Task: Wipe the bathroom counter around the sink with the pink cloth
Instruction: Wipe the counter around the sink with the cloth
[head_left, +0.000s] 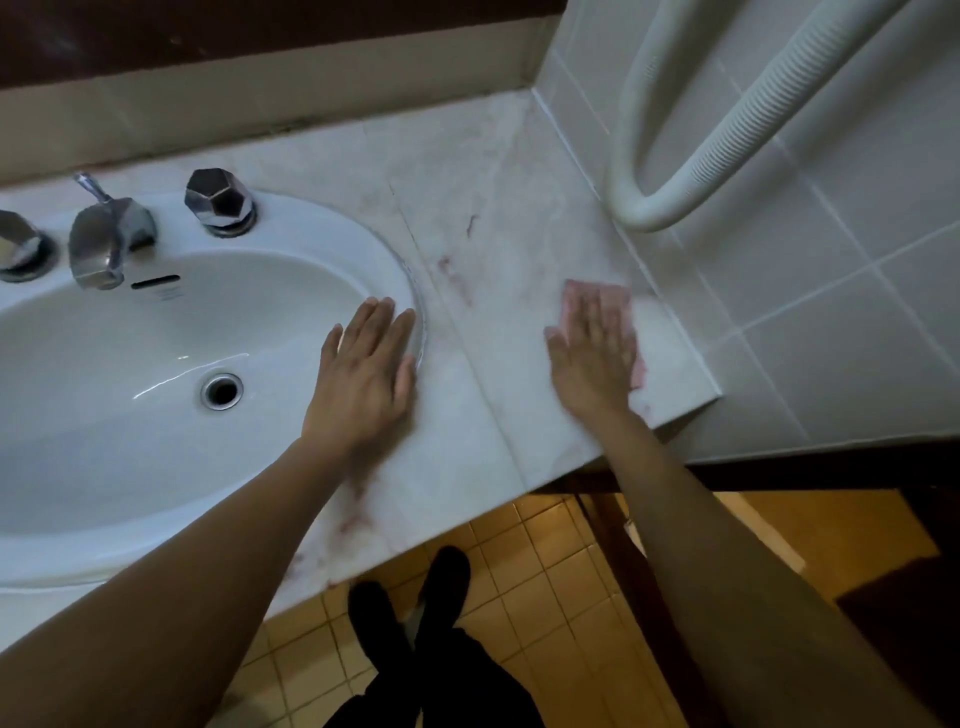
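The pink cloth (618, 304) lies flat on the pale marble counter (498, 218) near its right end, close to the tiled wall. My right hand (592, 356) presses down on it with straight fingers, covering most of it; only its far and right edges show. My left hand (363, 374) rests flat with spread fingers on the right rim of the white oval sink (156, 364), partly on the counter.
A chrome tap (104, 239) and two faceted chrome knobs (218, 202) stand behind the basin. A white ribbed hose (727, 135) hangs in a loop on the tiled wall at the right. The counter's front edge drops to a yellow tiled floor.
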